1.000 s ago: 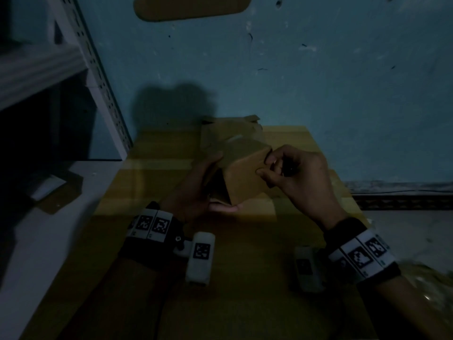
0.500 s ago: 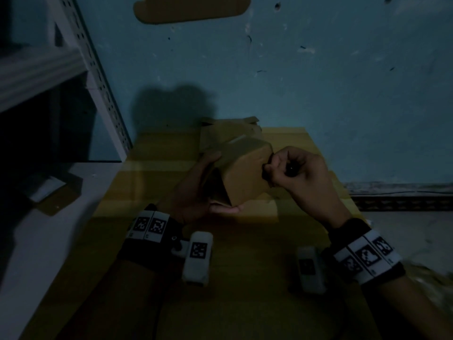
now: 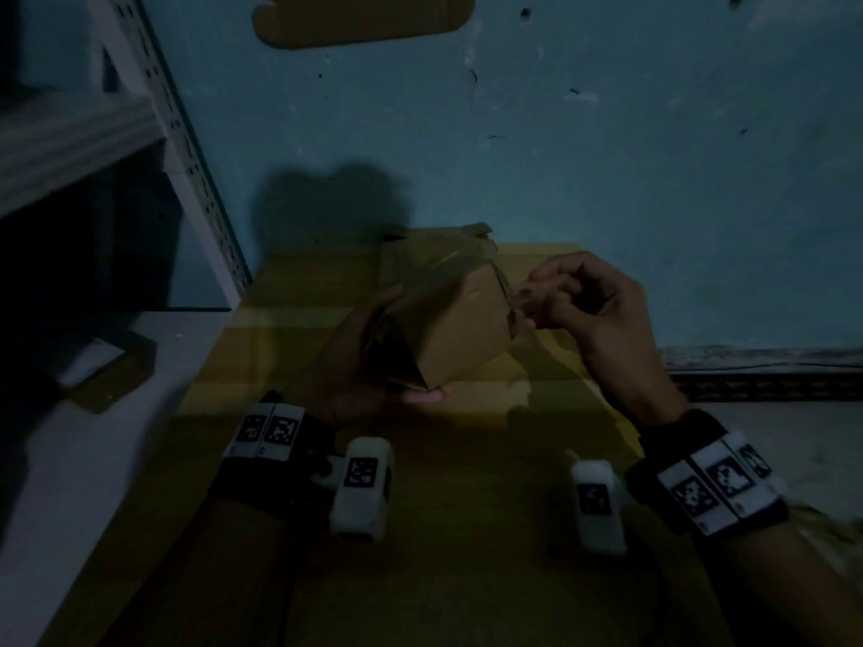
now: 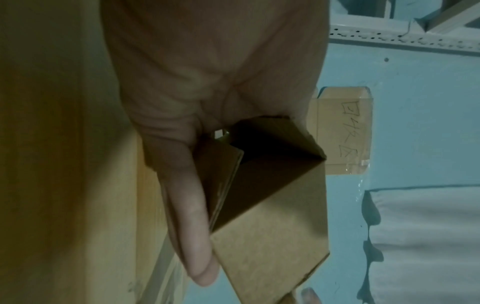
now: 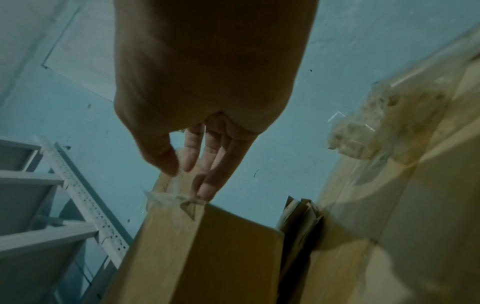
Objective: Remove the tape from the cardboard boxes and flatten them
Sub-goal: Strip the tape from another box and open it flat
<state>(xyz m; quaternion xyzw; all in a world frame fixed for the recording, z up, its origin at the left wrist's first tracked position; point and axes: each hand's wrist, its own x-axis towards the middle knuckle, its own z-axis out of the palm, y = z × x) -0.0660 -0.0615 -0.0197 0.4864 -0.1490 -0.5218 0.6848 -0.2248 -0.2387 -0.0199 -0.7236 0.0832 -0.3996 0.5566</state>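
Left hand: my left hand gripped the small cardboard box from its left side, thumb up along the top edge and fingers curled under the bottom, holding it tilted in the air above the table. In the left wrist view the thumb lay along the folded flaps at the box's open end, and I could see into the dark inside.

Right hand: my right hand was at the box's upper right corner, thumb and fingertips drawn close together in a narrow pinch on a strip of clear tape. From the right wrist the fingertips touched the frayed tape end where it met the corner of the box.

Box: it was off the table, over the far middle part, between my two hands.

Tape: one strip ran shiny across the top face; how much was lifted I could not tell in the dim light.

Other cardboard: more folded cardboard lay just behind the box near the table's far edge, against the blue wall.

Surroundings: a crumpled wad of used tape showed at the right in the right wrist view; a white metal shelf stood beyond the table's left edge.
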